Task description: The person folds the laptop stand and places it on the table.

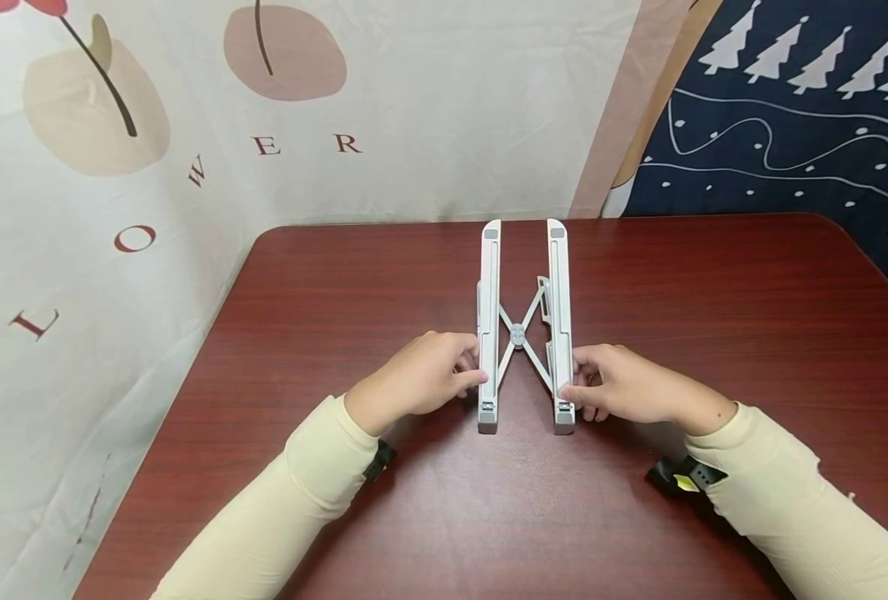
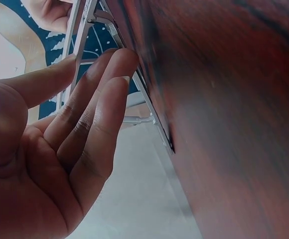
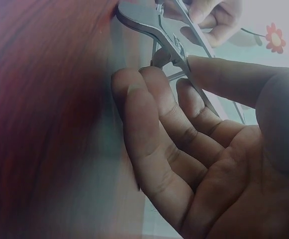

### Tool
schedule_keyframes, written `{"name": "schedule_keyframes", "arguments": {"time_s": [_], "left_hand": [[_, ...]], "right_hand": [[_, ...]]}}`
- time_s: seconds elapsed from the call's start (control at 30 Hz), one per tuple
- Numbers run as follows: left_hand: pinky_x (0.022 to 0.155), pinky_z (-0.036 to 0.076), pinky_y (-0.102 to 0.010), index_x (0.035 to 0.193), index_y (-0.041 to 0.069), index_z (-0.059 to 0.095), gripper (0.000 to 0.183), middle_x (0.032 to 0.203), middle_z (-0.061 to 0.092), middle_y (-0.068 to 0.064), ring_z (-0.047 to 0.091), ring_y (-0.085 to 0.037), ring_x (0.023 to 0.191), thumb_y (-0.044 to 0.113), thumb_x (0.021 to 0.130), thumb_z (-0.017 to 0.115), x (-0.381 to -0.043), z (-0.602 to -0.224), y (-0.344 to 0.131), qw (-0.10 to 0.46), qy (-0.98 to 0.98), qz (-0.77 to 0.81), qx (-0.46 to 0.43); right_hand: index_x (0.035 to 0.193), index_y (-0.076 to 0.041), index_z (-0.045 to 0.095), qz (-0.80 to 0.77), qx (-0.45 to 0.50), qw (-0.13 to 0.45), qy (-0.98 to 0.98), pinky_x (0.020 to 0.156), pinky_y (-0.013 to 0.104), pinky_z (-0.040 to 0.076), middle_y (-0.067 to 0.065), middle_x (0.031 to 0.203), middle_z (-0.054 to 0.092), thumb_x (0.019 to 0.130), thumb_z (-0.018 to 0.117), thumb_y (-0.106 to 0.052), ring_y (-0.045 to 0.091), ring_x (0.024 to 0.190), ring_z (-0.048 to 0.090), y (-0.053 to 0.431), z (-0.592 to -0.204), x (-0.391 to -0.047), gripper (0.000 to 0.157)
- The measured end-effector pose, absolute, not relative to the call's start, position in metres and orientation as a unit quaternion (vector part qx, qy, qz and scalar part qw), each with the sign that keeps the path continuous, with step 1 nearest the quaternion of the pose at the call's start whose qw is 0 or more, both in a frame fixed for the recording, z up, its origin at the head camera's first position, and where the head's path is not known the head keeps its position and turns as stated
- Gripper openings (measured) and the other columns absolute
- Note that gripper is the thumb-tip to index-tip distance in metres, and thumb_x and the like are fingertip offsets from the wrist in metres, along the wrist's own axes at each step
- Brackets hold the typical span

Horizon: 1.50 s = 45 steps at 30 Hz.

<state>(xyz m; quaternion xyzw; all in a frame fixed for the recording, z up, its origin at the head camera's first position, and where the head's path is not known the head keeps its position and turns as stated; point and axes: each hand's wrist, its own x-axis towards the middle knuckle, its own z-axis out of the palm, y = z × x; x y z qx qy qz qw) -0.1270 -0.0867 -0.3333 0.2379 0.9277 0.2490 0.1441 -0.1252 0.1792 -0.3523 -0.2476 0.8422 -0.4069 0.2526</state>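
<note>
A silver folding laptop stand (image 1: pixel 517 335) is on the table, its two long rails partly spread and joined by an X-shaped brace with a round hub. My left hand (image 1: pixel 431 371) grips the left rail (image 1: pixel 490 317) near its front end, thumb on top and fingers at the outer side. On the other side, my right hand (image 1: pixel 627 385) holds the right rail (image 1: pixel 560 317) low down, thumb pressed by its front end. From the left wrist, the left fingers (image 2: pixel 102 114) bend in beside the rail. The right wrist view shows the right thumb (image 3: pixel 229 79) against the metal.
The reddish-brown wooden table (image 1: pixel 324 283) has rounded back corners. Behind and to its left hangs a pale printed cloth (image 1: pixel 444 108); a dark blue cloth with white trees (image 1: pixel 781 142) hangs at the back right. Black straps (image 1: pixel 702 473) sit at the wrists.
</note>
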Motion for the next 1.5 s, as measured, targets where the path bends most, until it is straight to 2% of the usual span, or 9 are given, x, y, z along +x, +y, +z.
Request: {"name": "schedule_keyframes", "arguments": {"time_s": [1.5], "left_hand": [[0.071, 0.044, -0.026, 0.087, 0.014, 0.054, 0.016, 0.072, 0.071, 0.008, 0.065, -0.005, 0.059, 0.027, 0.086, 0.064, -0.1236, -0.3316, -0.0839, 0.139, 0.923, 0.258, 0.249]], "right_hand": [[0.083, -0.007, 0.054, -0.396, -0.257, 0.250, 0.845, 0.050, 0.030, 0.052, 0.007, 0.066, 0.063, 0.087, 0.063, -0.021, 0.017, 0.057, 0.062, 0.1752, -0.3502, -0.1215, 0.017]]}}
